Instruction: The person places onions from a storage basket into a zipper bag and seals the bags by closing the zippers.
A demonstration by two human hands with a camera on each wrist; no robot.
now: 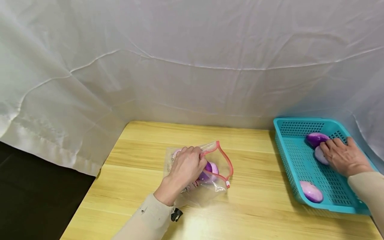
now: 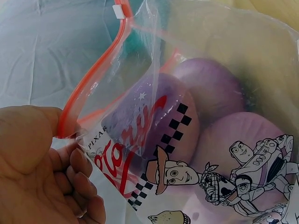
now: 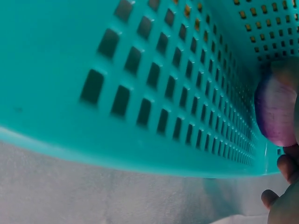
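Note:
My left hand [image 1: 186,166] pinches the red zip edge of a clear zip bag [image 1: 199,196] on the table. In the left wrist view, the thumb and fingers grip that edge beside a white slider [image 2: 119,11]. Several purple-and-white rounded vegetables [image 2: 210,88] show through the bag, which bears printed cartoon figures, and its mouth gapes. My right hand [image 1: 343,156] reaches into a turquoise basket [image 1: 283,160], fingers bent round a pale purple rounded vegetable [image 1: 321,155]. The right wrist view shows that vegetable [image 3: 275,112] between its digits, partly hidden.
A darker purple vegetable [image 1: 316,139] lies beside the held one in the basket. Another, pink and purple [image 1: 311,191], lies near the basket's front left corner. A pale cloth [image 1: 192,90] hangs behind the wooden table [image 1: 252,190].

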